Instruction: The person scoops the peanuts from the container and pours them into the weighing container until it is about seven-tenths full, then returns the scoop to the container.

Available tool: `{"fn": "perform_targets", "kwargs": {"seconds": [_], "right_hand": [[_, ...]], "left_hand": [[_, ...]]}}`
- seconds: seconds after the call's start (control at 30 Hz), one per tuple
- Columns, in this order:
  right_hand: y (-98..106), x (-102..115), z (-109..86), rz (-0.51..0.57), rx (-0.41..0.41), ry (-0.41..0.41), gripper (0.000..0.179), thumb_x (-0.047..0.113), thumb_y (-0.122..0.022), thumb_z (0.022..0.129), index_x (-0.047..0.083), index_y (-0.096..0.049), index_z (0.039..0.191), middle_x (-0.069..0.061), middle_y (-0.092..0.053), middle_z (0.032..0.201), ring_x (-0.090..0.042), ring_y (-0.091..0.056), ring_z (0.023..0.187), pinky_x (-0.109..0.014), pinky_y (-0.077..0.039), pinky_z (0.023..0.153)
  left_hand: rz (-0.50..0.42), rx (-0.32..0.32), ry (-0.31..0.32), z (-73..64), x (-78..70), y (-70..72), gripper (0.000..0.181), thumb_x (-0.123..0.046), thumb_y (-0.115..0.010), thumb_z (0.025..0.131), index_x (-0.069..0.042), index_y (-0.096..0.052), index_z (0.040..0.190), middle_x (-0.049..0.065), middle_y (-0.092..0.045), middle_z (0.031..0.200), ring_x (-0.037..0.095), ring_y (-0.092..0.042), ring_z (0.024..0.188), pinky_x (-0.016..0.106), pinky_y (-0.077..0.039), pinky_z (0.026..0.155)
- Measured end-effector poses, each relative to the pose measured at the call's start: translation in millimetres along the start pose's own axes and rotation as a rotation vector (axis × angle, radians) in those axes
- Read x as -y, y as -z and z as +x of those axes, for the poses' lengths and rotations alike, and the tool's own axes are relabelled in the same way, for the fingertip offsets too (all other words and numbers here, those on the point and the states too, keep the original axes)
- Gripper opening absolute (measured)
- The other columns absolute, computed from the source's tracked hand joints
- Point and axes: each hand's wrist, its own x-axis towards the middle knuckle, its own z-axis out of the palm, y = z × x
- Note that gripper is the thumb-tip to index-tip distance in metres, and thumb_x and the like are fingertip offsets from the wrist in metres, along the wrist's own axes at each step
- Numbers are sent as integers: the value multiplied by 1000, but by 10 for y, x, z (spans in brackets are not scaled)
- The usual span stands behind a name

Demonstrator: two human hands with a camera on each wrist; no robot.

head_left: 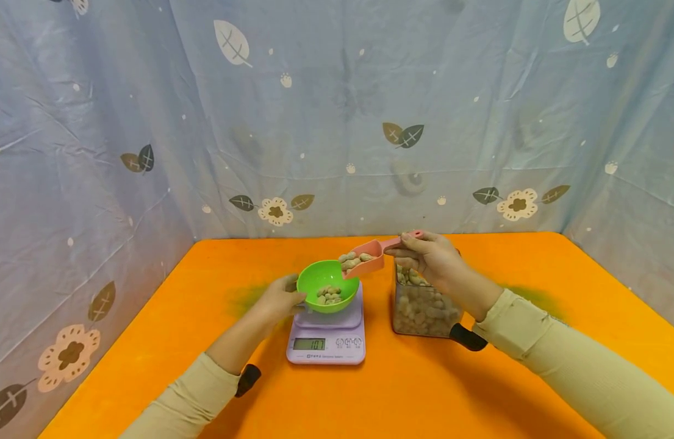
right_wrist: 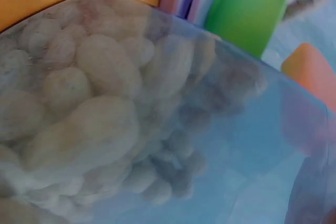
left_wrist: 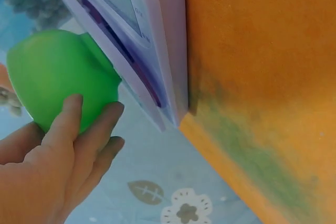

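The orange tabletop (head_left: 337,399) meets the patterned curtain (head_left: 326,110) along its far edge, and curtain also stands on both sides. The lilac scale (head_left: 326,355) and the clear box (head_left: 421,314) stand side by side, well inside the table's edges, with a narrow strip of tabletop between them. My left hand (head_left: 280,299) is at the left of the green bowl (head_left: 315,275), fairly wide, fingers nearly straight and resting against its outer wall. My right hand (head_left: 435,259) reaches across above the box, thumb and fingers pinching the handle of the pink scoop (head_left: 372,267); the scoop's lip points left, at the bowl's right rim. The bowl sits on the scale's platform with a small heap of peanuts (head_left: 329,296) in its bottom. The scoop carries further peanuts, and the box holds many more. The display (head_left: 309,344) shows the digits 107.
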Motion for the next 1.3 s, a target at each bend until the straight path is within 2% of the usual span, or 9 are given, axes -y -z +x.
{"fn": "perform_targets", "kwargs": {"seconds": [0.13, 0.27, 0.4, 0.53, 0.7, 0.83, 1.03, 1.17, 1.3], "right_hand": [[-144, -76, 55, -223, 18, 53, 14, 3, -46, 102, -9, -49, 108, -8, -65, 96, -12, -69, 86, -23, -58, 73], [-243, -86, 56, -440, 37, 161, 25, 3, -51, 100, -12, -50, 120, -14, -63, 104, -13, -68, 90, -28, -59, 75], [-251, -26, 22, -517, 31, 242, 29, 3, -51, 100, -13, -50, 123, -18, -63, 109, -10, -68, 90, -28, -59, 75], [-175, 54, -23, -459, 9, 260, 24, 4, -51, 100, -11, -51, 118, -9, -66, 101, -11, -69, 88, -29, -59, 74], [-22, 160, -120, -254, 5, 296, 8, 3, -52, 99, -2, -58, 101, -4, -71, 89, -16, -71, 84, -29, -59, 72], [137, 287, -226, -83, 32, 315, 6, 4, -55, 97, 0, -60, 96, -9, -73, 90, -19, -72, 83, -28, -59, 70], [494, 511, -362, -41, 55, 317, 8, 3, -56, 96, -3, -62, 96, -14, -73, 91, -21, -72, 84, -29, -59, 71], [684, 637, -403, -206, -13, 289, 9, 5, -58, 96, -2, -62, 92, -10, -72, 88, -18, -72, 81, -27, -59, 68], [751, 707, -393, -601, -92, 220, 15, 9, -56, 99, -6, -58, 98, 0, -72, 85, -10, -71, 80, -26, -59, 68]], "left_hand": [[-15, 5, 4, -9, -2, 3, 55, 10, -39, 98, 20, -11, 145, 40, -22, 148, 50, -41, 127, 51, -43, 102], [-25, 14, 4, -15, -6, 5, 55, 10, -38, 99, 20, -10, 145, 40, -22, 147, 51, -41, 127, 52, -42, 103], [-28, 26, 1, -18, -10, 9, 55, 9, -38, 99, 20, -9, 145, 40, -23, 147, 51, -41, 127, 52, -42, 103], [-21, 28, -7, -20, -10, 15, 56, 9, -39, 99, 20, -10, 145, 41, -23, 147, 51, -41, 127, 51, -42, 103], [40, -11, -23, -44, -7, 46, 58, 5, -42, 98, 18, -12, 146, 38, -22, 149, 48, -35, 133, 53, -36, 108], [106, -95, -78, -73, -40, 71, 59, 0, -45, 97, 13, -19, 148, 32, -26, 151, 45, -29, 138, 53, -29, 112], [56, -166, -188, -109, -207, -3, 55, 0, -44, 99, 9, -23, 149, 26, -27, 153, 42, -31, 138, 49, -30, 113], [16, -160, -250, -110, -334, -154, 53, 4, -44, 99, 9, -24, 149, 26, -28, 153, 40, -34, 137, 46, -32, 112], [31, -102, -267, -66, -454, -409, 54, 1, -47, 99, 9, -26, 148, 26, -33, 150, 41, -39, 134, 46, -37, 109]]}}
